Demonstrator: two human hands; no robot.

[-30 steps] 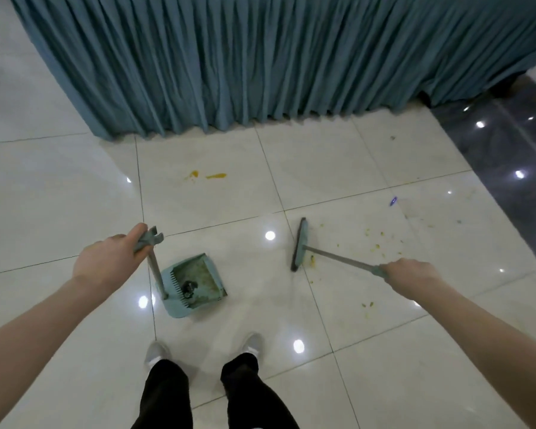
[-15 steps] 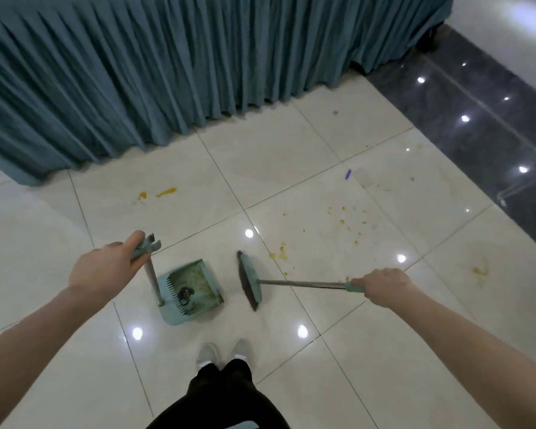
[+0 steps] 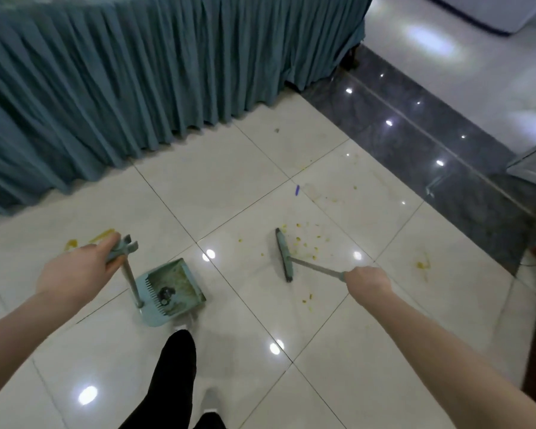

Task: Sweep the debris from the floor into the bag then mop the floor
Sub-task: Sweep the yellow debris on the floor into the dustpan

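Note:
My left hand [image 3: 76,270] grips the top of the upright handle of a teal dustpan [image 3: 171,294], which rests on the white tiles and holds dirt and a dark lump. My right hand [image 3: 367,284] grips the thin handle of a teal broom [image 3: 283,253]. Its head lies on the floor just left of a scatter of yellow crumbs [image 3: 307,241]. More crumbs [image 3: 307,300] lie near my right hand. A small blue scrap [image 3: 297,190] lies further away.
A pleated teal table skirt [image 3: 136,72] runs across the back. Yellow smears mark the floor at left [image 3: 72,243] and at right [image 3: 423,264]. A dark grey tile strip [image 3: 430,144] borders the right side. My legs and shoe [image 3: 180,366] are at the bottom.
The broom head has swung back out to the right, away from the dustpan, and now lies beside the crumb patch. The view has turned further right. The dustpan stays put.

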